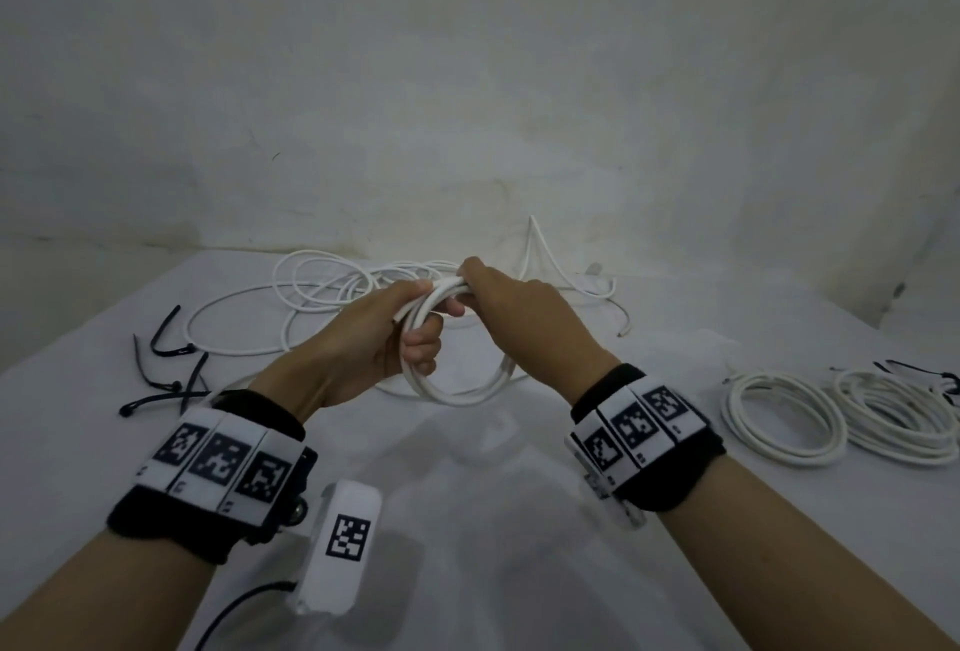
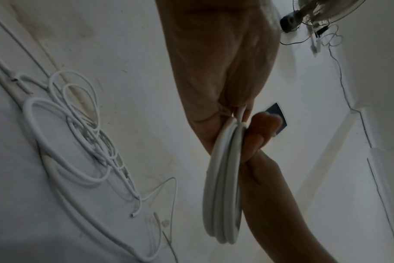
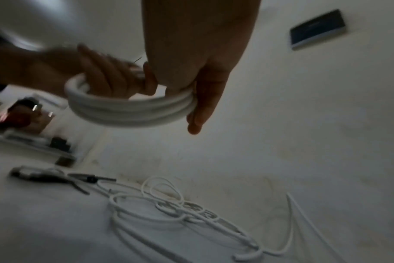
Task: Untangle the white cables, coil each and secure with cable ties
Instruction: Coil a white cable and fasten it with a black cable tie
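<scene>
A coil of thick white cable hangs in the air above the white table. My left hand grips the coil's top with curled fingers. My right hand grips the same bundle beside it. The left wrist view shows the coil edge-on under my left fingers. In the right wrist view the coil passes under my right thumb. A tangle of thinner white cables lies behind the hands. Several black cable ties lie at the left.
Two finished white coils lie at the right, with a black tie at the far one. A stained white wall rises just behind the tangle. A fan stands off to the side.
</scene>
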Tool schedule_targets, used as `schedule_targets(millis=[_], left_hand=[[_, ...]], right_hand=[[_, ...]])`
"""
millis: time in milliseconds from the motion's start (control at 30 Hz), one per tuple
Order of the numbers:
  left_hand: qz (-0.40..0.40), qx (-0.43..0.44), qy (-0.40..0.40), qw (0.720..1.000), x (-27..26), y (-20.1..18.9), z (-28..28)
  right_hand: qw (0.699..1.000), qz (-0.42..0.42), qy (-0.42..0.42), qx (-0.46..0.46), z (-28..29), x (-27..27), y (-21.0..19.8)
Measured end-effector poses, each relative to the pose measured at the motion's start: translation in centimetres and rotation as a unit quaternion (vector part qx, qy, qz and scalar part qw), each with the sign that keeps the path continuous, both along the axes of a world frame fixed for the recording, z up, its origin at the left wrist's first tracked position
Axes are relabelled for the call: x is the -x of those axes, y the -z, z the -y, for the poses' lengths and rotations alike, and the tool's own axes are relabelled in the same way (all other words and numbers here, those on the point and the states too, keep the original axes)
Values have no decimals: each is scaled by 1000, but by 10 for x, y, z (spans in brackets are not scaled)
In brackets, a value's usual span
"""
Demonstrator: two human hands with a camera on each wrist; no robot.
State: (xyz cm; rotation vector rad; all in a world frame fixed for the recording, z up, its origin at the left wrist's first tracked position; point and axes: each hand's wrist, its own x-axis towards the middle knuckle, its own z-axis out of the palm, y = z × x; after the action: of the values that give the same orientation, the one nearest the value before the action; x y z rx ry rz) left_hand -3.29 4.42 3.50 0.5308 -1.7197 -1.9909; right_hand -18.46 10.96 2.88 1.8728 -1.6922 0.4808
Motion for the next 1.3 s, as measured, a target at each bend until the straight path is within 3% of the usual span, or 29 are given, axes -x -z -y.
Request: schedule_targets(millis=[100, 233, 300, 433, 567, 633, 733, 800, 867, 967, 1000, 1033, 1100, 1167, 1300], left_hand=[[3, -23, 24, 999, -4, 0, 4], [77, -53, 86, 992, -9, -10, 11], [108, -40, 49, 992, -5, -14, 7], [90, 77, -122, 985, 12, -6, -2], [46, 117, -177, 976, 8, -5, 1], [21, 84, -147, 985, 0, -6, 7], [5, -63, -62, 996, -21, -6, 21], [20, -88, -78, 993, -35, -4, 29], [32, -45, -147, 988, -48, -6, 36], [12, 25, -263, 964, -79, -15, 53], [1, 42, -294, 955, -92, -18, 61], [-8, 57, -319, 946, -104, -22, 67], [-5, 90, -352, 932, -126, -26, 79], [13, 133, -376, 917, -138, -26, 86], [10, 175, -416, 893, -149, -16, 95]], right_hand=[[992, -78, 30, 91, 5, 2, 7], [983, -121, -32, 134, 10, 0, 18], [984, -118, -18, 133, 11, -4, 20], [993, -30, -2, 114, 18, -4, 23], [998, 46, 4, 38, 25, -8, 14], [998, 68, 15, 1, 29, -17, 9], [997, 79, -1, -27, 38, -34, 10], [991, 118, -44, -49, 49, -48, 13], [965, 217, -113, -92, 62, -63, 13], [881, 419, -157, -153, 81, -83, 10], [867, 438, -159, -178, 88, -88, 12], [876, 407, -149, -212, 94, -93, 15], [919, 247, -116, -283, 110, -104, 21], [942, 92, -80, -314, 128, -119, 29], [932, 5, -47, -358, 156, -144, 47]])
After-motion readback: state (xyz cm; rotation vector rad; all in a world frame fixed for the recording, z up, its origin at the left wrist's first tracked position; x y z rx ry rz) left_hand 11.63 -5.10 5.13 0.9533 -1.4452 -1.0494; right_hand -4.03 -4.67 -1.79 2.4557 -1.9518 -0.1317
